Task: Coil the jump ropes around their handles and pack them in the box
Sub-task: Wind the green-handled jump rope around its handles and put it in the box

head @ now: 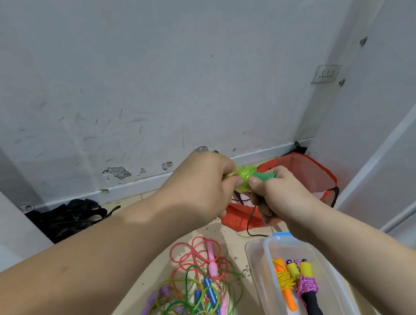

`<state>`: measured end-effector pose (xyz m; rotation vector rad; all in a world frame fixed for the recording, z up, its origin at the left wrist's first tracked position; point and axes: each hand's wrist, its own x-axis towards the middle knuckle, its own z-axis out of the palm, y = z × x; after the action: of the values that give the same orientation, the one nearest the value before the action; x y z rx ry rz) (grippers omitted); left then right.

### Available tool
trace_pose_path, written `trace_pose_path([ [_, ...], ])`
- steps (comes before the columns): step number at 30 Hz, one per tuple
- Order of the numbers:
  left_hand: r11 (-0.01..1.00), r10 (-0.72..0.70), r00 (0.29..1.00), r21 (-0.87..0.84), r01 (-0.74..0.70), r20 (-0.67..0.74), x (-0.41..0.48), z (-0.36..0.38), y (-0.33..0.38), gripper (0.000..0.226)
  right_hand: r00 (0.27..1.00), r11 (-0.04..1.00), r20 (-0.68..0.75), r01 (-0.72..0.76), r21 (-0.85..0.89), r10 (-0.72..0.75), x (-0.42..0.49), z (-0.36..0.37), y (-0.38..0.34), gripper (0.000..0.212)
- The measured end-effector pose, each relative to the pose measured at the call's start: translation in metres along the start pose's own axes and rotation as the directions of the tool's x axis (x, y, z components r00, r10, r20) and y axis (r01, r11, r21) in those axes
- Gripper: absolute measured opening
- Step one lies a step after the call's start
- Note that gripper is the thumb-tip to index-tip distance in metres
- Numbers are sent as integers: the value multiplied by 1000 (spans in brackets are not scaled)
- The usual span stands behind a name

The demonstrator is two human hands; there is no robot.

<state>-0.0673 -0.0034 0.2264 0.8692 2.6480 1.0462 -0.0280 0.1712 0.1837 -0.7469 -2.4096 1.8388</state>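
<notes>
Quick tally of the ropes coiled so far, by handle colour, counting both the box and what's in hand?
Orange-handled rope, in the box: 1
Yellow-and-black-handled rope, in the box: 1
Green-handled rope, gripped by left hand and right hand: 1
Total: 3
Floor tangle not counted.
</notes>
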Motion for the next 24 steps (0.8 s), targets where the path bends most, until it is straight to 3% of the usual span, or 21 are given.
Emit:
trace_pose_path([
  [2,999,43,999,16,-42,-33,1,-6,-3,22,1000,995,-1,21,-94,-22,-2,2,-3,17],
  [6,995,57,998,-85,-60,-29,-1,-9,-5,10,985,928,133,147,-343,-107,-15,7,-10,16],
  [10,924,-49,999,-380,52,17,1,-11,-8,13,942,819,231,326,-473,-242,-23,8,-23,24],
  [13,875,-85,988,-465,138,133,-1,-15,-9,13,921,753,293,381,-537,-257,-26,7,-24,27],
  [17,868,-100,971,-457,192,218,-2,-17,-10,14,917,737,315,388,-553,-246,-28,6,-22,22],
  [24,933,-70,972,-331,143,223,1,-21,-10,15,922,778,302,370,-508,-242,-28,3,-22,23],
])
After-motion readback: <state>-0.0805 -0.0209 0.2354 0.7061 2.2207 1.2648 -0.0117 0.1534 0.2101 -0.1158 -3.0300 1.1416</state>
